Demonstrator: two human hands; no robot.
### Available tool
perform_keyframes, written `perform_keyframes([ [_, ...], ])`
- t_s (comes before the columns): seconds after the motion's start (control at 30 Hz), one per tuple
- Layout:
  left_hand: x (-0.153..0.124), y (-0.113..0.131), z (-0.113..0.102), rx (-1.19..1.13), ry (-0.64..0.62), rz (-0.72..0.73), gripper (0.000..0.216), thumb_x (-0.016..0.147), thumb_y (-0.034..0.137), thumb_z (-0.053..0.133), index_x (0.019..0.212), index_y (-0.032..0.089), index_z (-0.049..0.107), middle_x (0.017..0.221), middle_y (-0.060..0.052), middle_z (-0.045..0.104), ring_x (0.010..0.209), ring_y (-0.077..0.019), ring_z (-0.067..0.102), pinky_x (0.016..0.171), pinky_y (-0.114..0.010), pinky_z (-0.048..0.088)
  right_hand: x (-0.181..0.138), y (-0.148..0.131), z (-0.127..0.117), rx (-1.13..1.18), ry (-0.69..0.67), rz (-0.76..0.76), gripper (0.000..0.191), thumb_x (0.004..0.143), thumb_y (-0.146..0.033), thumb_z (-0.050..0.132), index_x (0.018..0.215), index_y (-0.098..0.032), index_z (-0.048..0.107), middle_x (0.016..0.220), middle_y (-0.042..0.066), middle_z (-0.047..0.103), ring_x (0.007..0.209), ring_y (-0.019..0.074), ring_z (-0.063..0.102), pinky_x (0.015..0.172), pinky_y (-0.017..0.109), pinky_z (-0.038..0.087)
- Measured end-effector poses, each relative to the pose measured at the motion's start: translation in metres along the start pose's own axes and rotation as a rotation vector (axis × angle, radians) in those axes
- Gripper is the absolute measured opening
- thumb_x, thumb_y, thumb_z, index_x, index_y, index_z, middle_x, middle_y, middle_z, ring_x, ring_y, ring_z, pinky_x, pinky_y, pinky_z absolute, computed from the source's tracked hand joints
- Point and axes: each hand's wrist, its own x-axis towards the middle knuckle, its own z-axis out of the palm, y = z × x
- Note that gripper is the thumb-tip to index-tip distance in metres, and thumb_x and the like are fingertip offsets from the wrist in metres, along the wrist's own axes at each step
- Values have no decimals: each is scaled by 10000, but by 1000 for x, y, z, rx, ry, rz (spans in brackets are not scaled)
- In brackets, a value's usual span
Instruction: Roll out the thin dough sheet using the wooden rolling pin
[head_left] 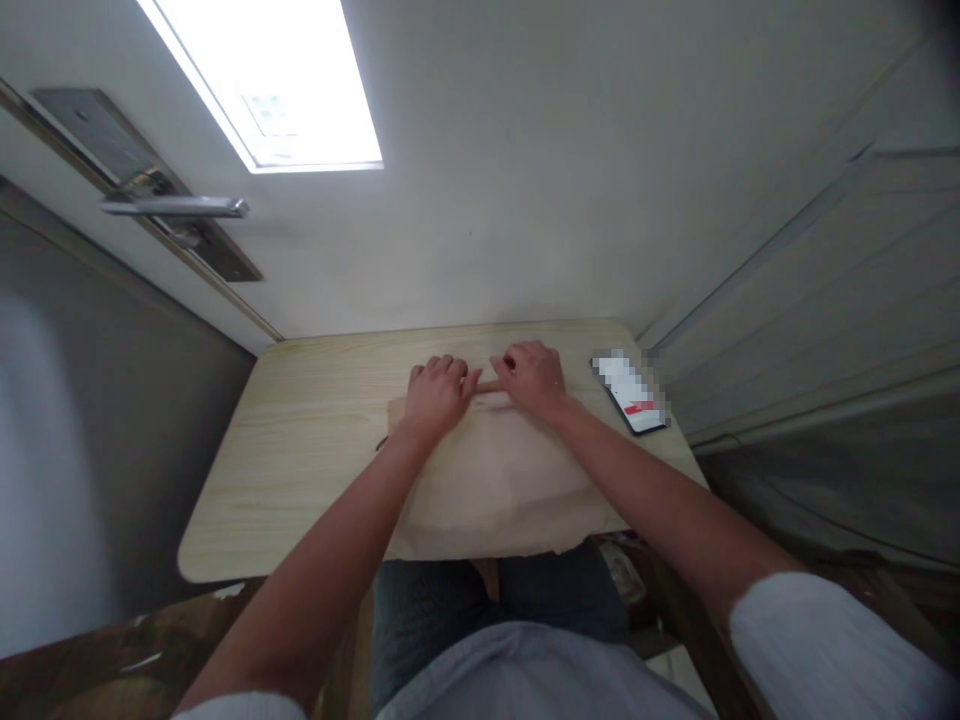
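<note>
Grey shirt (525, 670) nearest the lens. Beyond it, a flat brown paper bag (502, 480) lies on the pale wooden table (300, 440). Left hand (437, 392) and right hand (534, 377) press its far folded edge, fingers curled down. Black phone (634, 395) lies just right.

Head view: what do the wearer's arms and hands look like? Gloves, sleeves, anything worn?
Both hands are bare: no gloves, rings or watch visible on the left hand or right hand. Forearms are bare too. Short light grey-white sleeves end near the elbows, matching the light grey shirt. No markings visible.
</note>
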Motion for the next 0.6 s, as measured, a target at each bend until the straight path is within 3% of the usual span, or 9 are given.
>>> perform_keyframes([
  [0.13,-41,7,-3,-41,-15,95,450,957,592,393,1114,242,629,1156,-102,641,1120,-272,536,950,-415,363,-47,10,-9,44,72,-59,345,975,-478,486,979,-200,692,1054,85,690,1051,243,541,941,369,326],
  [0.27,-69,15,-3,-66,-41,109,334,949,484,497,1161,257,617,1188,-84,637,1152,-265,520,998,-429,335,-86,21,-12,85,40,-139,359,938,-510,545,1076,-210,687,1154,89,667,1114,247,528,995,376,329],
  [0.43,-95,28,-12,-19,-7,-21,285,963,425,477,1138,242,608,1154,-100,644,1126,-282,532,952,-441,354,-98,18,-16,94,35,-242,374,916,-486,588,1158,-216,676,1192,88,656,1158,251,520,1040,397,331],
  [0.6,-144,32,-20,17,75,-237,320,975,463,431,1131,236,595,1128,-100,655,1068,-278,558,876,-431,390,-100,-13,-21,110,-5,-373,413,924,-495,581,1240,-237,647,1330,84,603,1286,262,455,1109,434,286],
])
